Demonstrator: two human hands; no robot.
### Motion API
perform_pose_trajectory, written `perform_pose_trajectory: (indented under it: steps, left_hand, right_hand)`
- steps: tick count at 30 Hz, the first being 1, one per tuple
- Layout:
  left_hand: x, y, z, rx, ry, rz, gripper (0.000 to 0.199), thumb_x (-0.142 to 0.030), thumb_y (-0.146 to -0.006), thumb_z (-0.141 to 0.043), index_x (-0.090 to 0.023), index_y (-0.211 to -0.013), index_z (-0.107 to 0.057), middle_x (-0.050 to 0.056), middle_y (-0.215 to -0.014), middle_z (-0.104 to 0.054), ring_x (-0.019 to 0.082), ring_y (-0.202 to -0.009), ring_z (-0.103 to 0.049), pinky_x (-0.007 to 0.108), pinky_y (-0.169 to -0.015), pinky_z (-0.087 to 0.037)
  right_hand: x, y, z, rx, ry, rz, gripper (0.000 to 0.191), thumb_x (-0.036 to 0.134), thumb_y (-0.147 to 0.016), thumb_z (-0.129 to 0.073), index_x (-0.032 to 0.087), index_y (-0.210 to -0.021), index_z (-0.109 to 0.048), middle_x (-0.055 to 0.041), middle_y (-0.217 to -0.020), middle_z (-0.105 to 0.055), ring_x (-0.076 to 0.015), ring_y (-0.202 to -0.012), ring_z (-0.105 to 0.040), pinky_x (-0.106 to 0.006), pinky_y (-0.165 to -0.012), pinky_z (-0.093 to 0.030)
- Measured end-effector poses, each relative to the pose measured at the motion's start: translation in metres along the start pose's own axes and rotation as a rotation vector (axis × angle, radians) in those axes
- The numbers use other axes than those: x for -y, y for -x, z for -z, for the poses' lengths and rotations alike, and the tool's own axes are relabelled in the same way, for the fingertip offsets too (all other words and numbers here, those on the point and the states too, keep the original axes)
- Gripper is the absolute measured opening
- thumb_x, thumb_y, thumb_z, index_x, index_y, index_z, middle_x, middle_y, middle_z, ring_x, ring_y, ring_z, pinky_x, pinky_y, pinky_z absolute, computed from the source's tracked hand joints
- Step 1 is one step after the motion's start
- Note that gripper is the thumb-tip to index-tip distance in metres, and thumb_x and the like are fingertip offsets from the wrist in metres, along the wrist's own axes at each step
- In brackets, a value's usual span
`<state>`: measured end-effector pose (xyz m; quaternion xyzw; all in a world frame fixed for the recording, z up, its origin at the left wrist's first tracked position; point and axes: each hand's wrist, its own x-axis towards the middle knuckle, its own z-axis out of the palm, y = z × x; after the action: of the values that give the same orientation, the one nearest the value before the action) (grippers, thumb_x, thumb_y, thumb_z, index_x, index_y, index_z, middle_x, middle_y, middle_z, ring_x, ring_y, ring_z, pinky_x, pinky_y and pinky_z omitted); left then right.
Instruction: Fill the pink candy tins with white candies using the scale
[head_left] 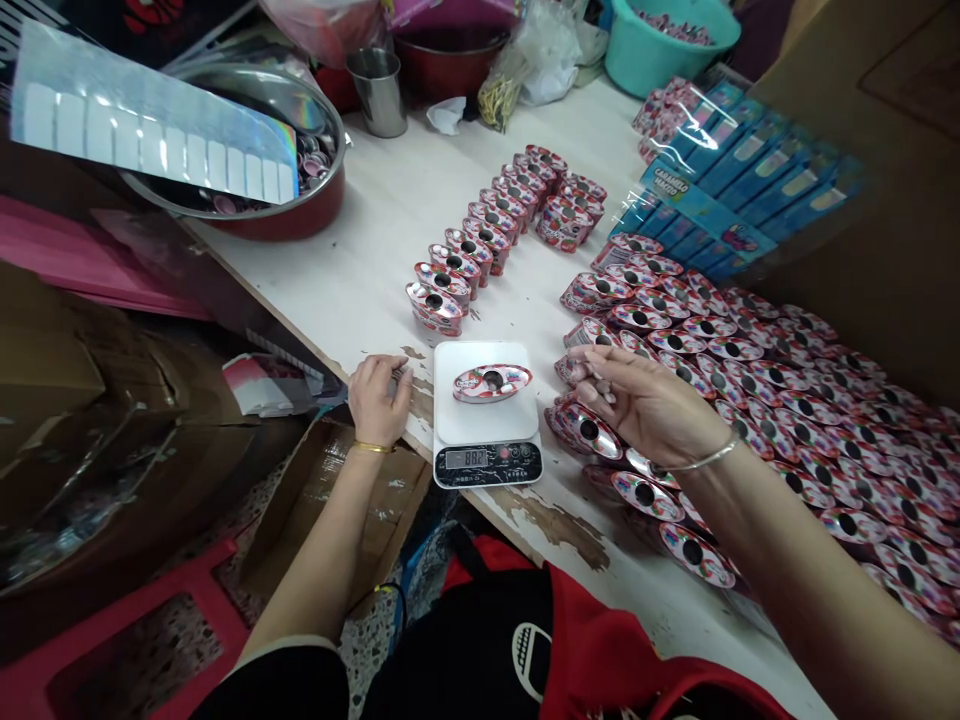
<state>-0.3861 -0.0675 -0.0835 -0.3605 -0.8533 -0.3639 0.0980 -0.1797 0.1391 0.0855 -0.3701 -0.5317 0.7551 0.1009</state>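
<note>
A white digital scale lies at the table's edge, its display showing what looks like 88.2. On its plate stands one oval red-and-pink printed box with a dark round hole in its top. My left hand rests on the table edge left of the scale, fingers loosely bent, thumb apart, nothing visible in it. Right of the scale, my right hand hovers over the nearest boxes with its fingers pinched together. Small pale bits show at its fingertips, too small to name.
Similar boxes form a row behind the scale, and many more crowd the right side. A blue packaged stack leans behind them. At the back are a steel bowl, a metal cup and a turquoise basin.
</note>
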Motion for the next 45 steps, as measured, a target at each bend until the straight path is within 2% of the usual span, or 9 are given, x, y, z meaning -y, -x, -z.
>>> perform_pose_trajectory:
  steps: [3,7,13,20,25,29,34,40,45]
  left_hand:
    - [0.000,0.000,0.000,-0.004,-0.006,-0.004,0.023,-0.036,-0.090,-0.049,-0.019,-0.101,-0.060,0.007,-0.097,-0.062,0.021,-0.095,-0.057,0.034,-0.087,-0.042]
    - [0.000,0.000,0.000,-0.016,-0.007,-0.016,0.023,-0.035,-0.089,-0.049,-0.019,-0.100,-0.061,0.007,-0.096,-0.062,0.021,-0.094,-0.057,0.034,-0.086,-0.043]
    - [-0.006,-0.003,0.005,-0.035,0.062,-0.054,0.022,-0.033,-0.089,-0.052,-0.017,-0.100,-0.062,0.008,-0.094,-0.062,0.020,-0.093,-0.057,0.034,-0.085,-0.045]
    - [-0.051,0.000,0.030,-0.155,0.240,-0.226,0.023,-0.022,-0.086,-0.057,-0.019,-0.108,-0.061,0.008,-0.098,-0.058,0.019,-0.095,-0.056,0.033,-0.084,-0.046]
    - [-0.083,0.006,0.042,-0.021,0.110,-0.453,0.037,-0.030,-0.085,-0.060,-0.027,-0.121,-0.057,0.010,-0.115,-0.058,0.024,-0.105,-0.053,0.040,-0.090,-0.041]
    - [-0.095,-0.013,0.039,0.182,0.041,-0.508,0.052,-0.036,-0.087,-0.058,-0.023,-0.135,-0.043,0.011,-0.120,-0.058,0.025,-0.109,-0.054,0.040,-0.091,-0.041]
    - [-0.112,-0.085,0.008,0.315,0.061,-0.551,0.034,-0.035,-0.090,-0.053,-0.021,-0.121,-0.049,0.008,-0.106,-0.062,0.022,-0.100,-0.058,0.035,-0.085,-0.046]
    - [-0.156,-0.152,-0.066,0.479,-0.057,-0.663,0.027,-0.032,-0.086,-0.060,-0.020,-0.109,-0.056,0.006,-0.102,-0.063,0.022,-0.097,-0.059,0.034,-0.084,-0.045]
    - [-0.179,-0.189,-0.102,0.445,-0.095,-0.725,0.031,-0.040,-0.086,-0.058,-0.027,-0.113,-0.057,0.003,-0.112,-0.060,0.018,-0.105,-0.055,0.032,-0.089,-0.042]
  right_hand:
    - [-0.008,0.012,0.005,-0.003,0.036,0.003,0.026,0.029,-0.071,-0.077,0.020,-0.092,-0.066,-0.0005,-0.078,-0.057,-0.0075,-0.062,-0.052,-0.020,-0.054,-0.044]
    - [-0.023,0.017,-0.004,0.019,0.195,0.052,0.029,0.037,-0.075,-0.073,0.018,-0.095,-0.064,0.0039,-0.062,-0.047,-0.0060,-0.049,-0.040,-0.020,-0.043,-0.027]
    - [-0.041,0.002,-0.023,-0.014,0.604,0.399,0.024,0.035,-0.084,-0.062,0.015,-0.098,-0.064,0.0062,-0.056,-0.038,-0.0082,-0.051,-0.035,-0.022,-0.049,-0.028]
    - [-0.040,-0.008,-0.041,-0.009,0.991,0.648,0.009,0.022,-0.088,-0.060,0.016,-0.093,-0.064,-0.0008,-0.073,-0.057,-0.0119,-0.062,-0.046,-0.025,-0.063,-0.035]
    - [-0.040,-0.011,-0.046,0.015,0.862,0.623,0.008,0.019,-0.089,-0.057,0.017,-0.082,-0.061,-0.0040,-0.081,-0.062,-0.0148,-0.075,-0.053,-0.027,-0.071,-0.038]
    - [-0.037,-0.005,-0.040,0.073,0.270,0.353,0.022,0.037,-0.086,-0.061,0.016,-0.080,-0.059,0.0015,-0.065,-0.054,-0.0094,-0.057,-0.045,-0.022,-0.054,-0.032]
    - [-0.040,0.018,-0.024,0.196,-0.333,0.020,0.039,0.048,-0.077,-0.072,0.014,-0.075,-0.053,0.0008,-0.069,-0.056,-0.0021,-0.044,-0.033,-0.019,-0.042,-0.013]
    - [-0.054,0.040,-0.010,0.169,-0.467,-0.029,0.035,0.043,-0.079,-0.073,0.011,-0.077,-0.056,-0.0034,-0.075,-0.060,-0.0003,-0.044,-0.034,-0.017,-0.041,-0.015]
    - [-0.059,0.041,0.003,0.179,-0.517,-0.008,0.036,0.043,-0.078,-0.073,0.012,-0.073,-0.056,-0.0035,-0.073,-0.062,0.0012,-0.039,-0.033,-0.015,-0.038,-0.016]
